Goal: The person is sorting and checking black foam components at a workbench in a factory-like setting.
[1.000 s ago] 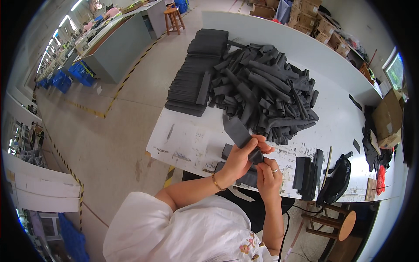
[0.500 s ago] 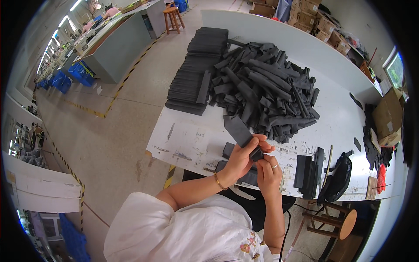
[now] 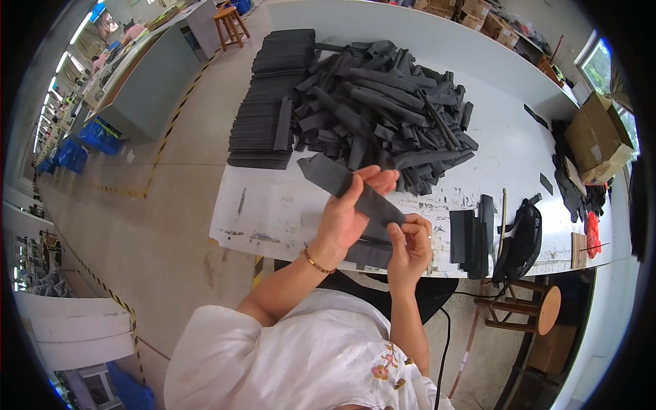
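White workshop table (image 3: 287, 198) heaped with dark grey foam strips (image 3: 383, 109).
Both hands had lifted one long dark grey strip (image 3: 352, 191) higher off the table; left hand (image 3: 345, 219) gripped its middle, right hand (image 3: 410, 242) pinched its near end.

Dark grey strip (image 3: 348, 188), black heaped pieces (image 3: 383, 109), white table (image 3: 492, 137), gold bracelet (image 3: 318, 262), white flower-embroidered top (image 3: 307, 362).

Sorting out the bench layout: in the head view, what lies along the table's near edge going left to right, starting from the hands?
Left hand on the dark strip → right hand → small upright stack of dark pieces → black bag → red item at the far right.
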Demonstrator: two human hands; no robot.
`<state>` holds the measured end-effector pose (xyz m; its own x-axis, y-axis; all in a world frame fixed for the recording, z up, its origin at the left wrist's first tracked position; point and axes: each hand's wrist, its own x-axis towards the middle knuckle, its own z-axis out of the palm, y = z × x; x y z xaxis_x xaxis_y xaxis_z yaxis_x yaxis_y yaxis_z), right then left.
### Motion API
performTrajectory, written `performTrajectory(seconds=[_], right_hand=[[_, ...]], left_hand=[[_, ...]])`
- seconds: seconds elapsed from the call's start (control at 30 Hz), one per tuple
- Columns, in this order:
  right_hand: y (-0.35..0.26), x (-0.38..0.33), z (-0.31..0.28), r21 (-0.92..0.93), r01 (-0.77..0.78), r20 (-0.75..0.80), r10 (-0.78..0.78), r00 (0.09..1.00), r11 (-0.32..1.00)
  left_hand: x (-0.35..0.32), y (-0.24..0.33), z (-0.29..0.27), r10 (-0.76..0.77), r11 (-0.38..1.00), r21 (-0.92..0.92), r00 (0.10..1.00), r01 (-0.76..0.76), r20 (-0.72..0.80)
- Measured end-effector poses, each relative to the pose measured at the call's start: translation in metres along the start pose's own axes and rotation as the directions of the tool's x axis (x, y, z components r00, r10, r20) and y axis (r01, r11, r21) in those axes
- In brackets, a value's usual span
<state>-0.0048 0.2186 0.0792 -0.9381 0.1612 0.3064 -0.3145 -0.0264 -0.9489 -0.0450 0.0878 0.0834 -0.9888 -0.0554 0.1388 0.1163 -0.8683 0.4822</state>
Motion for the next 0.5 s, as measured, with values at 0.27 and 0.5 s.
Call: performTrajectory(seconds=[0.27, 0.5], right_hand=[[0.006, 0.017, -0.007, 0.351, -0.44, 0.19, 0.397, 0.898, 0.826], [-0.006, 0.029, -0.034, -0.116, -0.105, 0.067, 0.114, 0.991, 0.988]], left_hand=[[-0.002, -0.005, -0.008, -0.086, 0.993, -0.077, 0.994, 0.091, 0.068], [-0.006, 0.014, -0.016, -0.282, 0.912, 0.354, 0.944, 0.208, 0.172]])
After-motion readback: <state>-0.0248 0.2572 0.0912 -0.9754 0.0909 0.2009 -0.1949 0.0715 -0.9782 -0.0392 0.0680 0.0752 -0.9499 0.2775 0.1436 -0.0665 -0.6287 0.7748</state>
